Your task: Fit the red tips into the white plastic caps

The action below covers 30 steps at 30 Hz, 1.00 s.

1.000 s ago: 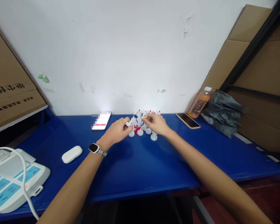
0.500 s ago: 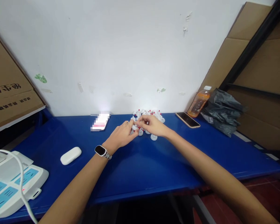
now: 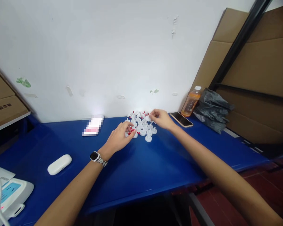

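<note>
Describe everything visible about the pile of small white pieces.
The pile is a loose cluster of white pieces, plastic by their look, many with round bases and narrow spouts, some upright. Red parts show among them. It lies on the blue table near the white wall. The left hand is at its left side, the right hand at its right; whether either grips a piece is unclear.

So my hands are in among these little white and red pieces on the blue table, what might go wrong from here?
The small red pieces lie close by the left hand, so a brush could scatter them. The white pieces sit crowded together, so lifting one might topple its neighbours. The dark-screened phone lies just beside the right hand, so a sideways swing might knock it.
</note>
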Motion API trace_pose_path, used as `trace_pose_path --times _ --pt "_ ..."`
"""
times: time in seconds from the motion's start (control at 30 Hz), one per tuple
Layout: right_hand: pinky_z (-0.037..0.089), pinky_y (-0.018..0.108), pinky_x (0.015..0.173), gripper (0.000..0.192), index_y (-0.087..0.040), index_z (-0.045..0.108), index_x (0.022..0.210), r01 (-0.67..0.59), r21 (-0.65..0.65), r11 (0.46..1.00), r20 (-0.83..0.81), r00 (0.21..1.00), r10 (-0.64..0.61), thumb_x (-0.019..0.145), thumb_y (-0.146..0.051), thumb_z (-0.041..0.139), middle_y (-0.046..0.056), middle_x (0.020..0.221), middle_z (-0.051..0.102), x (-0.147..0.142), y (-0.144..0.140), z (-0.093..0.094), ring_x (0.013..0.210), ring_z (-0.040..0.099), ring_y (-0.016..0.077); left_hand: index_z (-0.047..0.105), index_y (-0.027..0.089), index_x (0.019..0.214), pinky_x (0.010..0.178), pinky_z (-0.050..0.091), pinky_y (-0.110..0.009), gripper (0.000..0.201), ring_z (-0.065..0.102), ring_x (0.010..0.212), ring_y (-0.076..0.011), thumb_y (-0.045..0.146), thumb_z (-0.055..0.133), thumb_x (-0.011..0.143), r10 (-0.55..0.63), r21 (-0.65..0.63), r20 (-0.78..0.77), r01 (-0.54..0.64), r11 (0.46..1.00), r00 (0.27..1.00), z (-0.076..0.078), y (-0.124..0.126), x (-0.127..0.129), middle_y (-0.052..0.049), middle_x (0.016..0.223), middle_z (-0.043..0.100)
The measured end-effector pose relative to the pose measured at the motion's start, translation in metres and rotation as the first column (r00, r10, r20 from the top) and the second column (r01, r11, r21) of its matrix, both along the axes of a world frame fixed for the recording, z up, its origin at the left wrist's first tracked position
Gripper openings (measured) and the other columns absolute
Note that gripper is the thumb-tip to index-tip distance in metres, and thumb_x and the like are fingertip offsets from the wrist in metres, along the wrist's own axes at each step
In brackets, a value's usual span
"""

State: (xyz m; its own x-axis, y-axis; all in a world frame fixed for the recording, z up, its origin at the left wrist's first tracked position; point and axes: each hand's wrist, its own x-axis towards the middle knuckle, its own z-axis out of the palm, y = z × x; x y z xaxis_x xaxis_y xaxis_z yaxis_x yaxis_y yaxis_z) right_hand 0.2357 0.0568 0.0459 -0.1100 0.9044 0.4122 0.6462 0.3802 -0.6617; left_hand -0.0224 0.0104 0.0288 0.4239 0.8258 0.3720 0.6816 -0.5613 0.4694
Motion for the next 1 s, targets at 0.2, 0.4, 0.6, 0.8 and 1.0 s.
trace_pose_path --times 0.2,0.4,0.6,0.8,1.0 --pt "0.041 0.024 0.061 0.013 -0.018 0.068 0.081 0.125 -0.009 0.992 0.253 0.96 -0.119 0.081 -0.028 0.06 0.004 0.076 0.072 0.008 0.023 -0.006 0.067 0.062 0.0147 0.061 0.025 0.095 0.078 0.044 -0.034 0.028 0.057 0.091 -0.0192 0.047 0.045 0.096 -0.054 0.003 -0.019 0.055 0.999 0.998 -0.005 0.0 0.001 -0.002 0.097 0.062" --pt "0.04 0.025 0.062 0.014 -0.019 0.073 0.086 0.166 -0.056 0.985 0.413 0.902 -0.128 0.08 -0.025 0.062 0.007 0.089 0.074 0.002 0.027 -0.007 0.075 0.064 0.0169 0.062 0.024 0.091 0.078 0.044 -0.034 0.031 0.056 0.089 -0.0193 0.048 0.044 0.096 -0.073 -0.021 -0.025 0.072 0.997 0.997 -0.005 -0.001 0.002 -0.002 0.097 0.062" --pt "0.041 0.023 0.063 0.013 -0.017 0.074 0.082 0.148 -0.152 0.977 0.403 0.912 -0.075 0.077 -0.024 0.064 0.006 0.083 0.074 0.002 0.034 -0.018 0.075 0.065 0.0165 0.063 0.023 0.091 0.078 0.044 -0.033 0.03 0.056 0.089 -0.0189 0.047 0.045 0.095 -0.077 -0.006 -0.022 0.077 0.997 0.997 -0.005 0.0 0.002 -0.002 0.096 0.062" --pt "0.041 0.023 0.063 0.025 -0.016 0.075 0.093 0.164 -0.075 0.984 0.284 0.949 -0.137 0.084 -0.03 0.057 0.005 0.077 0.073 0.013 0.041 -0.013 0.07 0.063 0.0157 0.063 0.023 0.09 0.075 0.044 -0.031 0.029 0.057 0.092 -0.0194 0.045 0.046 0.095 -0.07 0.001 -0.011 0.07 0.998 0.998 0.0 -0.001 0.002 -0.003 0.096 0.062" --pt "0.042 0.023 0.067 0.024 -0.014 0.075 0.094 0.233 -0.082 0.969 0.333 0.923 -0.193 0.083 -0.022 0.055 0.008 0.085 0.074 0.032 0.057 0.002 0.076 0.064 0.0165 0.063 0.021 0.091 0.073 0.044 -0.031 0.023 0.059 0.09 -0.0189 0.037 0.047 0.094 -0.073 0.022 0.042 0.072 0.997 0.996 0.014 0.015 0.018 -0.003 0.094 0.063"
